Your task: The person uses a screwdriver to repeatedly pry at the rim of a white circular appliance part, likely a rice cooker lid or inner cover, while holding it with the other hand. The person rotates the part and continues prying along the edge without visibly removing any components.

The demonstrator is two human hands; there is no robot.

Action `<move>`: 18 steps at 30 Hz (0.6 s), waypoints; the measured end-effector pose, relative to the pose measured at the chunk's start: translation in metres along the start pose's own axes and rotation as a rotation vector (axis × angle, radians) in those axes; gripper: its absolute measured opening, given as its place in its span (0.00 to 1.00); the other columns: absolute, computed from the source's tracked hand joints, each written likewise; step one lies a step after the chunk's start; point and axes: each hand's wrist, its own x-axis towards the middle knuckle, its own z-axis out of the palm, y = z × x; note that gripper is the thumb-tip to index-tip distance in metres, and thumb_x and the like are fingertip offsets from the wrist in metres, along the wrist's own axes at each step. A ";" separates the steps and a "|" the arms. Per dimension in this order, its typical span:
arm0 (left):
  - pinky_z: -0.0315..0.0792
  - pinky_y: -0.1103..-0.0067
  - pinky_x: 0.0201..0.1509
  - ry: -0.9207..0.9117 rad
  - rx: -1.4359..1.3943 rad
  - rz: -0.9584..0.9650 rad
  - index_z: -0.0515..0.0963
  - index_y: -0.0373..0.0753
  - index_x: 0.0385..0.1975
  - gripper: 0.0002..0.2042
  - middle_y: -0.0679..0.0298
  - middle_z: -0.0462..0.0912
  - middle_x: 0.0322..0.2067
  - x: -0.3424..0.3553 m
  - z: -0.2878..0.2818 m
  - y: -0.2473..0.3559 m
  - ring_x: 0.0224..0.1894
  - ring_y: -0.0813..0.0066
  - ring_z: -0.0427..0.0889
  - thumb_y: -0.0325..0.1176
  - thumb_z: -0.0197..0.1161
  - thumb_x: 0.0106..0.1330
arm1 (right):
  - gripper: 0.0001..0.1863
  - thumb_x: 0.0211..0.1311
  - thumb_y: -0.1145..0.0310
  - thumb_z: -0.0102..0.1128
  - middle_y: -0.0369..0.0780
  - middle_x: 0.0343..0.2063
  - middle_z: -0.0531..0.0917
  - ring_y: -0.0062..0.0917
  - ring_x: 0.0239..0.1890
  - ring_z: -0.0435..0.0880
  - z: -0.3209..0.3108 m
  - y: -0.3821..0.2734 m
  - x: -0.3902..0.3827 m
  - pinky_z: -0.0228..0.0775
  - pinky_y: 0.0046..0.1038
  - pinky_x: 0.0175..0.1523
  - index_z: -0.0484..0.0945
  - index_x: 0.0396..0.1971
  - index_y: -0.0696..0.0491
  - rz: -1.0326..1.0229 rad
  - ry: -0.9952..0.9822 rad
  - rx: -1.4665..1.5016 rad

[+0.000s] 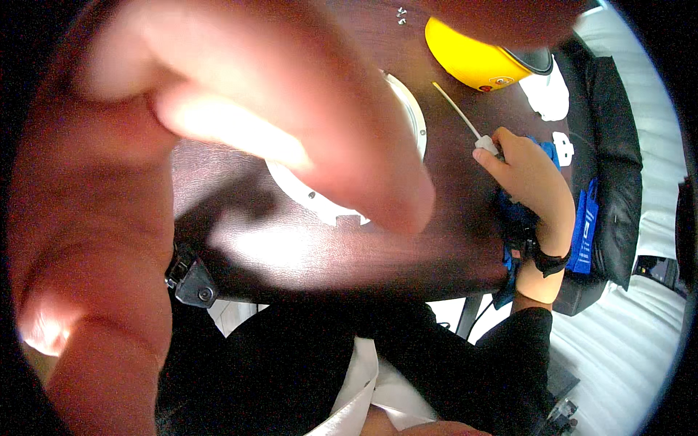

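Head view, from left to right: the left hand (pixel 120 156) is large and blurred, near the lens, and covers much of the white round plate (pixel 297 183) on the dark counter (pixel 436 265). I cannot tell whether its grip is apart or together, nor if it touches anything. Beyond the plate lie a few small screws (pixel 401 16). To the plate's right is the screwdriver (pixel 462 116), clamped by its handle in the right hand (pixel 525 166). Its long axis slants away and leftward from this grip; the tip is near the plate's right rim, apart from it, and points past its far side. Right of the plate and farther away is a yellow container (pixel 472 57) with dark rim; its inside I cannot see. Rightmost from the plate is a blue bag (pixel 584 231), contents also hidden.
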 end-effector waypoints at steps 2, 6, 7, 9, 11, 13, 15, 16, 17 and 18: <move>0.72 0.80 0.43 -0.015 0.076 -0.024 0.72 0.36 0.48 0.17 0.59 0.80 0.37 0.008 0.000 -0.010 0.39 0.74 0.79 0.38 0.58 0.64 | 0.21 0.60 0.54 0.53 0.55 0.26 0.79 0.50 0.34 0.79 -0.004 -0.003 0.006 0.69 0.44 0.40 0.73 0.30 0.61 -0.011 -0.002 -0.026; 0.73 0.80 0.42 -0.061 0.172 -0.031 0.72 0.36 0.47 0.16 0.59 0.80 0.37 0.015 0.006 -0.019 0.38 0.74 0.79 0.38 0.58 0.64 | 0.21 0.60 0.54 0.53 0.55 0.26 0.79 0.50 0.34 0.79 -0.003 -0.005 0.002 0.69 0.44 0.39 0.73 0.29 0.61 0.036 -0.017 -0.003; 0.73 0.80 0.42 -0.071 0.185 -0.028 0.73 0.36 0.47 0.16 0.60 0.80 0.37 0.019 0.008 -0.022 0.38 0.74 0.79 0.38 0.57 0.64 | 0.21 0.60 0.54 0.53 0.55 0.26 0.79 0.50 0.34 0.79 -0.003 -0.004 0.002 0.69 0.44 0.39 0.73 0.29 0.61 0.039 -0.016 -0.008; 0.73 0.80 0.42 -0.076 0.209 -0.027 0.73 0.35 0.46 0.15 0.60 0.80 0.37 0.017 0.010 -0.021 0.38 0.74 0.79 0.38 0.57 0.64 | 0.21 0.60 0.54 0.53 0.55 0.25 0.78 0.50 0.33 0.78 -0.001 -0.001 -0.003 0.68 0.43 0.37 0.72 0.29 0.61 0.008 -0.007 -0.014; 0.73 0.80 0.41 -0.050 0.235 -0.018 0.73 0.35 0.46 0.15 0.60 0.80 0.36 0.017 0.004 -0.020 0.37 0.75 0.79 0.38 0.57 0.65 | 0.21 0.61 0.55 0.54 0.55 0.24 0.77 0.50 0.32 0.78 0.000 0.003 0.002 0.65 0.41 0.34 0.70 0.29 0.61 -0.063 0.023 -0.028; 0.74 0.80 0.41 0.001 0.249 0.001 0.74 0.35 0.45 0.15 0.61 0.80 0.36 0.012 -0.002 -0.016 0.37 0.75 0.80 0.38 0.57 0.65 | 0.21 0.61 0.55 0.53 0.54 0.23 0.77 0.49 0.32 0.78 0.002 0.003 -0.001 0.65 0.41 0.34 0.69 0.29 0.61 -0.072 0.024 -0.021; 0.74 0.80 0.41 0.163 0.205 0.062 0.74 0.35 0.44 0.14 0.61 0.80 0.36 -0.004 -0.016 0.007 0.36 0.75 0.80 0.38 0.57 0.65 | 0.21 0.61 0.55 0.53 0.54 0.24 0.77 0.49 0.31 0.78 0.001 0.002 0.000 0.64 0.42 0.34 0.69 0.28 0.61 -0.088 0.039 0.006; 0.74 0.80 0.41 0.264 0.118 0.116 0.74 0.35 0.44 0.14 0.61 0.80 0.36 -0.014 -0.024 0.022 0.36 0.75 0.80 0.38 0.57 0.65 | 0.20 0.60 0.55 0.54 0.54 0.24 0.77 0.49 0.30 0.77 0.003 0.005 0.004 0.64 0.42 0.34 0.69 0.28 0.61 -0.114 0.042 0.003; 0.74 0.80 0.40 0.347 0.005 0.198 0.75 0.35 0.44 0.14 0.62 0.80 0.36 -0.023 -0.030 0.036 0.36 0.75 0.80 0.38 0.57 0.65 | 0.20 0.60 0.55 0.53 0.54 0.24 0.78 0.49 0.32 0.78 0.003 0.004 0.003 0.66 0.42 0.36 0.71 0.28 0.61 -0.094 0.027 -0.001; 0.74 0.80 0.40 0.402 -0.130 0.320 0.75 0.35 0.44 0.14 0.62 0.80 0.36 -0.025 -0.035 0.047 0.36 0.75 0.80 0.38 0.57 0.65 | 0.21 0.60 0.54 0.53 0.55 0.25 0.78 0.49 0.33 0.78 0.003 0.005 0.001 0.68 0.43 0.38 0.72 0.29 0.61 -0.058 0.015 0.004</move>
